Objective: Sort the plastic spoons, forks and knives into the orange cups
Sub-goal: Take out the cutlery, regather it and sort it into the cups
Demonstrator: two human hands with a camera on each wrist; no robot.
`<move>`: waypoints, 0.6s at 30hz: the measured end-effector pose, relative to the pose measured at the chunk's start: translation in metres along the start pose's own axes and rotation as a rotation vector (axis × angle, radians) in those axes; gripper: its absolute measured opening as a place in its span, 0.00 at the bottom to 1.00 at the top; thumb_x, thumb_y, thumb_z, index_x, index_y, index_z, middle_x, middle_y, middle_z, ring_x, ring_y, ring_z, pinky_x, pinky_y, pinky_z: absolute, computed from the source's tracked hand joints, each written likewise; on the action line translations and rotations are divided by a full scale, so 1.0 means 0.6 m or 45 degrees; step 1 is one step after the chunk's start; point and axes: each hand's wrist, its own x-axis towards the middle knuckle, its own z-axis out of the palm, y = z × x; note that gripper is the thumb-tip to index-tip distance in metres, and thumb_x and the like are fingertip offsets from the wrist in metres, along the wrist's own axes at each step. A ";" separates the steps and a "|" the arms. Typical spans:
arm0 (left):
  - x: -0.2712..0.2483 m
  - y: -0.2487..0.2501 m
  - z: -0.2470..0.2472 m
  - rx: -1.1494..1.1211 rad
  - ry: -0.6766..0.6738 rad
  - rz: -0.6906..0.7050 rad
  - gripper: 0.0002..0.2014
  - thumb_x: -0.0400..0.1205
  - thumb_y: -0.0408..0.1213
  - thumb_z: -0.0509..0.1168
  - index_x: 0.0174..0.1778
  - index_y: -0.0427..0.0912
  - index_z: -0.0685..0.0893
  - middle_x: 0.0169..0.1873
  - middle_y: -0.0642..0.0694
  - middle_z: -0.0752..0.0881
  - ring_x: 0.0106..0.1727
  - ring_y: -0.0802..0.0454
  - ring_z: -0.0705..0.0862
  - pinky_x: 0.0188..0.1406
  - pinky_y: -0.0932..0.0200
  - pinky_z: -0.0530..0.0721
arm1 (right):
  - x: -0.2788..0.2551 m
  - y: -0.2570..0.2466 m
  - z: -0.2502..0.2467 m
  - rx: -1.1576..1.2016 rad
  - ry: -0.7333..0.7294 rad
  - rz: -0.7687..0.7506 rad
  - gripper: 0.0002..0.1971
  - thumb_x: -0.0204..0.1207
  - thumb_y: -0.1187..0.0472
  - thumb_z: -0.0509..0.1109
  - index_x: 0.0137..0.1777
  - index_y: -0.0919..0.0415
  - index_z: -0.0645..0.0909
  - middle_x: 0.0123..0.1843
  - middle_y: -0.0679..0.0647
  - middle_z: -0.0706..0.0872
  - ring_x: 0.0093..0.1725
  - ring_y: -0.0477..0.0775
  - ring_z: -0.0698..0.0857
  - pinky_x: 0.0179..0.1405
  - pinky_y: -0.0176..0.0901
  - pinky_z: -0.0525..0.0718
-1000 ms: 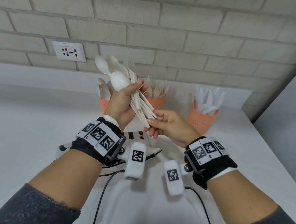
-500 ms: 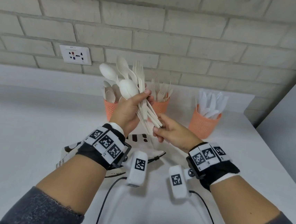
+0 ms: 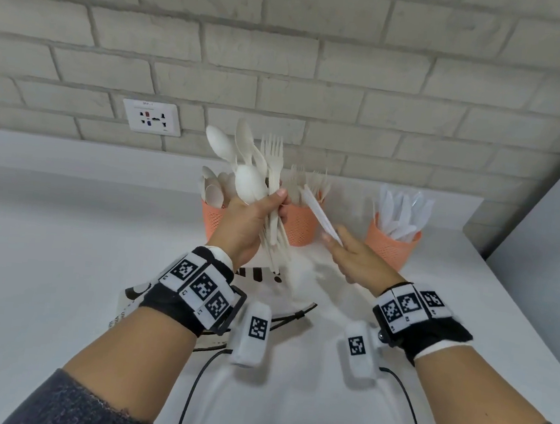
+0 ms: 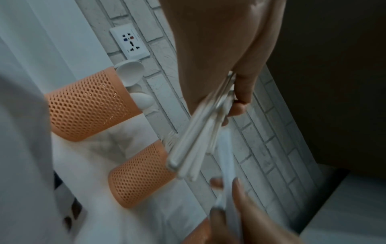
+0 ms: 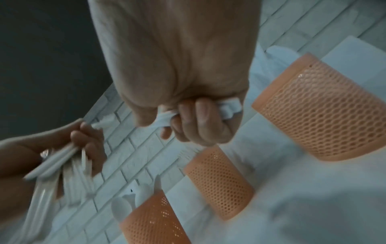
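Note:
My left hand (image 3: 253,223) grips a bundle of white spoons and forks (image 3: 262,172), held upright in front of the cups. My right hand (image 3: 349,256) pinches a single white knife (image 3: 318,212) by its handle, blade slanting up and left, just right of the bundle. Three orange mesh cups stand at the wall: the left cup (image 3: 212,220) holds spoons, the middle cup (image 3: 301,227) forks, the right cup (image 3: 389,248) knives. In the right wrist view my fingers (image 5: 200,122) curl round the knife (image 5: 231,107). The left wrist view shows the bundle's handles (image 4: 198,142).
A white plate with black marks (image 3: 284,294) lies on the white counter under my hands. A brick wall with a socket (image 3: 152,118) runs behind the cups. A grey panel (image 3: 551,217) closes the right side. Cables (image 3: 193,384) trail from my wrists.
My right hand has drawn one knife out of the bundle and moved right, away from my left hand. The left hand with the bundle has lifted slightly.

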 end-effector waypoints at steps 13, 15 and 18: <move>-0.022 -0.041 0.057 0.151 -0.178 -0.135 0.05 0.80 0.28 0.64 0.51 0.37 0.81 0.31 0.48 0.77 0.30 0.55 0.77 0.41 0.59 0.79 | 0.009 0.020 -0.195 -0.003 1.437 -0.384 0.12 0.78 0.61 0.67 0.56 0.66 0.85 0.42 0.41 0.68 0.38 0.35 0.74 0.43 0.19 0.72; -0.019 -0.045 0.058 0.170 -0.183 -0.135 0.04 0.80 0.28 0.65 0.49 0.38 0.81 0.28 0.49 0.78 0.29 0.55 0.77 0.42 0.57 0.78 | 0.012 0.045 -0.214 0.108 1.506 -0.296 0.12 0.76 0.62 0.68 0.57 0.65 0.85 0.41 0.46 0.72 0.37 0.34 0.77 0.47 0.29 0.80; -0.015 -0.055 0.063 0.177 -0.204 -0.160 0.04 0.80 0.29 0.66 0.48 0.39 0.81 0.27 0.50 0.79 0.28 0.56 0.78 0.42 0.56 0.77 | 0.023 0.073 -0.206 0.187 1.340 -0.167 0.10 0.74 0.63 0.71 0.54 0.63 0.86 0.42 0.55 0.83 0.42 0.53 0.82 0.52 0.58 0.86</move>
